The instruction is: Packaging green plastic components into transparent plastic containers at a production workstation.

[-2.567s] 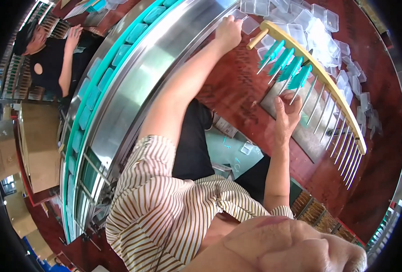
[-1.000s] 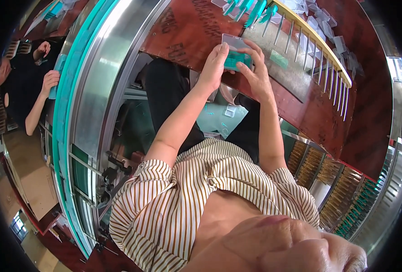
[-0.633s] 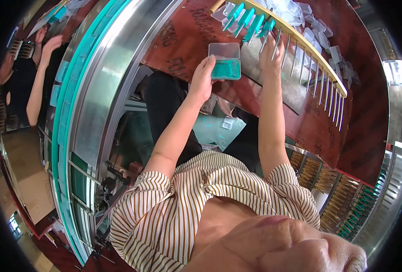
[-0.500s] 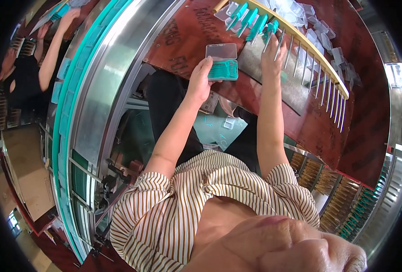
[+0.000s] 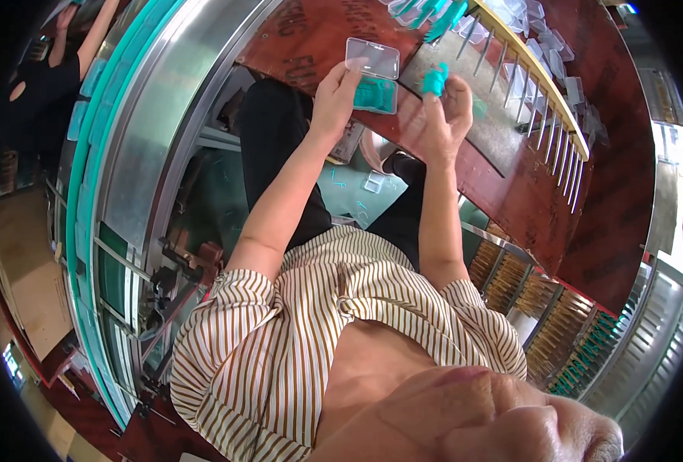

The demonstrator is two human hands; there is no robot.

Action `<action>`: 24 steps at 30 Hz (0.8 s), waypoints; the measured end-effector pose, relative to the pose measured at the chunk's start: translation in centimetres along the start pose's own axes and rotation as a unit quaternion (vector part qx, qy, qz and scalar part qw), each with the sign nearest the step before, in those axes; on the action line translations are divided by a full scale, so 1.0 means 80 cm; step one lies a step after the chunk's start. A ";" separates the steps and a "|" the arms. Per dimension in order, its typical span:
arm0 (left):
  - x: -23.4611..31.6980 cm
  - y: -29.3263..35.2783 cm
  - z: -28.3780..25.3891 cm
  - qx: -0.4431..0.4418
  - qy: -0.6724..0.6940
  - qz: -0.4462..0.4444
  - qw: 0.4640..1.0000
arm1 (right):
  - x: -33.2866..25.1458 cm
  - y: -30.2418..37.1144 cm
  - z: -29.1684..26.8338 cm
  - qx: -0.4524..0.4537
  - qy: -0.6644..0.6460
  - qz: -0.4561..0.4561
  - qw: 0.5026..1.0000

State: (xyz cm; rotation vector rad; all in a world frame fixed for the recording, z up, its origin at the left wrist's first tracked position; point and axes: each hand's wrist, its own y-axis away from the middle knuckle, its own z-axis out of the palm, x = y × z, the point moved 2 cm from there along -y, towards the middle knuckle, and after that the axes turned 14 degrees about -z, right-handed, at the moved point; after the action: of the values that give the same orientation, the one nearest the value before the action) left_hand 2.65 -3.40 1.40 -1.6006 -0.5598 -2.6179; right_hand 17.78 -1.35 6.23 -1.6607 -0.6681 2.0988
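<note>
My left hand (image 5: 333, 104) grips a small clear plastic box (image 5: 392, 106) by its left side, with the thumb over the hinge side. Its clear lid (image 5: 380, 55) is raised, and teal plastic floss picks (image 5: 372, 92) lie inside. Just right of the box, my right hand (image 5: 447, 127) pinches a bunch of teal floss picks (image 5: 434, 79) between thumb and fingers. Beyond it stands a wooden bar rack (image 5: 545, 86) with a row of metal rods. Further bunches of floss picks (image 5: 445, 21) hang on the rods at its far left end.
Many clear boxes (image 5: 537, 35) lie heaped behind the rack on the red-brown table (image 5: 618, 146). A metal plate (image 5: 484, 138) rests under my right hand. To my left runs a conveyor (image 5: 153, 85) with a teal edge; another person (image 5: 49, 92) sits beyond it.
My right hand has come off the rack rods toward the box, carrying a bunch of floss picks. My left thumb has shifted up toward the lid. The whole view has shifted slightly.
</note>
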 end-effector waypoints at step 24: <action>-0.012 0.015 0.011 -0.057 0.051 -0.066 0.995 | 0.027 -0.016 -0.007 -0.255 0.065 0.140 0.955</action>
State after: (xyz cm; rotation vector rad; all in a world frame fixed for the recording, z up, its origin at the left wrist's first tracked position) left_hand 4.10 -4.43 1.32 -1.4961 -0.5370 -2.8570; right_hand 17.86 1.00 5.14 -2.2657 -1.0536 2.0903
